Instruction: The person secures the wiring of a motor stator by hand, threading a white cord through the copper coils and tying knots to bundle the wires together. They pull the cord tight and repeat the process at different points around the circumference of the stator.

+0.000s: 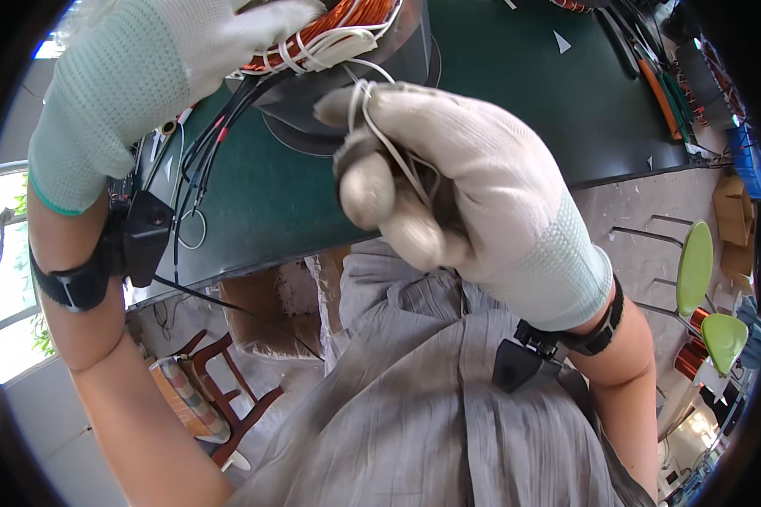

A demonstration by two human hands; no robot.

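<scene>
Work looked part done, as a judgement; the copper winding (359, 15), up & left of the R hand (473, 160), already had several turns of white cord (391, 145) round its near edge; what was left, prob., was the slack run of cord, which went from the winding's lower edge to the R hand, hung in loops betw. its fingers & wasn't yet snug; no final knot could be made out.

R hand was curled, fingers bent in & pinching the cord; L hand (220, 38) lay along the winding's left side w/ fingers stretched out, but the top edge cut some off, so couldn't tell how wide it was or whether it gripped.

Winding looked bright orange-brown, fine strands packed tight in a curved bundle, upper part out of view; it sat in a grey round housing (410, 51), just above the R hand's fingertips; black leads (207, 152), one w/ a red mark, trailed below the L hand, over the green tabletop (566, 127).
</scene>
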